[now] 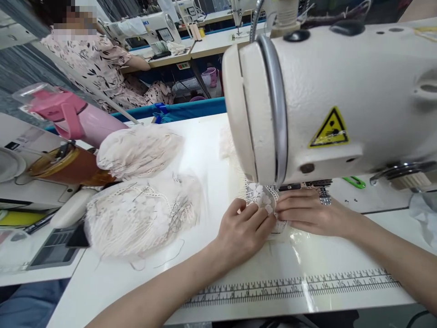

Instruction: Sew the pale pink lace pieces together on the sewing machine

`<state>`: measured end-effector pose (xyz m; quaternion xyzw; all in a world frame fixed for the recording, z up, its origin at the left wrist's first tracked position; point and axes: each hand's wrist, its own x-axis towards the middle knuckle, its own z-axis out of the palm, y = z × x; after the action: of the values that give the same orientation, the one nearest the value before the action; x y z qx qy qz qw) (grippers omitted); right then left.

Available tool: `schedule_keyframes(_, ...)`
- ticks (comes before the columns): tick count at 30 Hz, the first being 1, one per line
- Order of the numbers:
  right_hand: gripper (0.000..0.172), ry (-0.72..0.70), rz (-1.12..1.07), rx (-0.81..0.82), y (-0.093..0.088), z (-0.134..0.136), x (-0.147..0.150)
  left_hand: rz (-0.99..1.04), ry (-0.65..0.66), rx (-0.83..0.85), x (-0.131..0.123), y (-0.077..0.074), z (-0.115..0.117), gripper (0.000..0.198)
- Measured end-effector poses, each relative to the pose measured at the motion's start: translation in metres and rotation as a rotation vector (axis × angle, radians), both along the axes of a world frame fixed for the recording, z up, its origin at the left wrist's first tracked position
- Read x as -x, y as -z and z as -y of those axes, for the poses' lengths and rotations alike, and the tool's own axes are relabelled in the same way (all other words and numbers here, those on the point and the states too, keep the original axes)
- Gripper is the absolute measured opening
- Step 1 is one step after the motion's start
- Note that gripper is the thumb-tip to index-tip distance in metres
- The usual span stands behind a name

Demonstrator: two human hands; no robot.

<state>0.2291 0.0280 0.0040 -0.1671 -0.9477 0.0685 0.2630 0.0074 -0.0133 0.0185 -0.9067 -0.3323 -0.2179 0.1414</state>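
A piece of white floral lace (260, 195) lies under the head of a white sewing machine (327, 91). My left hand (247, 228) is closed, its curled fingers gripping the lace's near edge. From the right, my right hand (309, 213) reaches in beside the presser area, its long fingers together and their tips on the lace's right edge; its thumb is hidden. The fingertips of both hands almost meet. The needle is concealed behind the machine head. Pale fabric continues behind the lace toward the back.
Left of my hands lie a lace bundle with loose threads (143, 218) and a pale fabric bundle (139, 150). A pink bottle (78, 114) and an amber container (71, 164) stand farther left. A printed ruler (273, 291) runs along the front. Behind, a person (92, 59) sits near other machines.
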Motion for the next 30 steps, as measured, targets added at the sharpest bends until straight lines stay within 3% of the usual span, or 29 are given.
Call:
schedule_keyframes(4,0.014,-0.018,-0.124,0.054,-0.005,0.001,0.000,0.023,0.077,0.005,0.003,0.002,0.000,0.013)
schedule_keyframes(9,0.017,0.033,-0.125,0.074,-0.002,0.001,0.002,0.072,0.136,0.104,0.003,0.008,-0.002,0.019)
schedule_keyframes(19,0.019,0.054,-0.152,0.047,0.006,-0.002,-0.003,0.084,0.126,0.148,0.000,0.006,-0.002,0.023)
schedule_keyframes(30,0.018,0.298,0.009,-0.166,0.002,0.002,-0.003,0.105,0.120,0.131,-0.005,0.012,-0.004,0.021)
